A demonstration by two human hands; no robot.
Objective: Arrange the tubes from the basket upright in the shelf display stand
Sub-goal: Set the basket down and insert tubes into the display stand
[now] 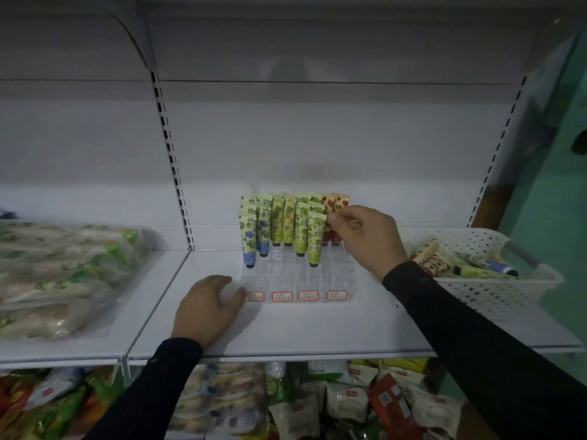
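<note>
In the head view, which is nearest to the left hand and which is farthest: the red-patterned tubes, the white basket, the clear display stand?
From the left hand:
1. Clear display stand, touching its front-left corner.
2. Red-patterned tubes, in the stand's back right.
3. White basket, far right on the shelf.

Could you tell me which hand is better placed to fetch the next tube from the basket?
The right hand. It is at the stand's right-hand tubes, beside the basket on the right. The left hand rests at the stand's front left corner, apparently steadying it.
</note>
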